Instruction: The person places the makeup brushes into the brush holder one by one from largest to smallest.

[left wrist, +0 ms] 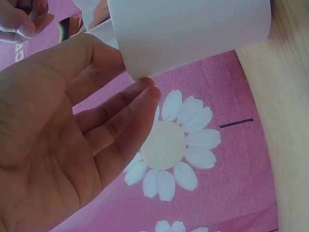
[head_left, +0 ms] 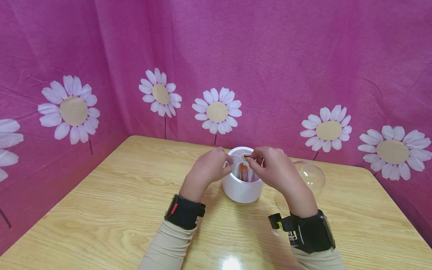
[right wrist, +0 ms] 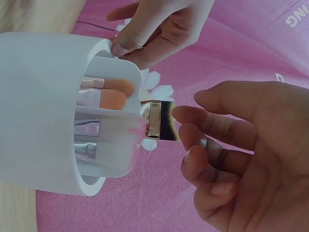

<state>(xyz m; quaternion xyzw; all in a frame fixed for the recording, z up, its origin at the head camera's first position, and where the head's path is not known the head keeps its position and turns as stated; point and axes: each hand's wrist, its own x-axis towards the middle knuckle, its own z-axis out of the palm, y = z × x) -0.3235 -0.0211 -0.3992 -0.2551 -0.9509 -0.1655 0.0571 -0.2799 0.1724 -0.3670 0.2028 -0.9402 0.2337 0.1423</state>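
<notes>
A white round makeup brush holder (head_left: 242, 190) stands on the table, with dividers inside. My left hand (head_left: 210, 165) pinches its rim between thumb and fingers; the left wrist view shows the fingertips against the white wall (left wrist: 193, 34). Beside the top of a flat dark-bristled brush (right wrist: 159, 120) with a gold ferrule is my right hand (right wrist: 231, 145). Its fingers are loosely bent, the thumb stands apart, and one fingertip is at the bristles. Other brushes stand in the holder: orange-tipped ones (right wrist: 113, 100) and pale pink ones (right wrist: 118, 137). Their handles are hidden inside.
A clear dome cover (head_left: 312, 178) sits on the wood-grain table (head_left: 101, 210), right of the holder and partly behind my right forearm. A pink cloth (head_left: 253, 67) with white paper flowers hangs behind the table and along its left side.
</notes>
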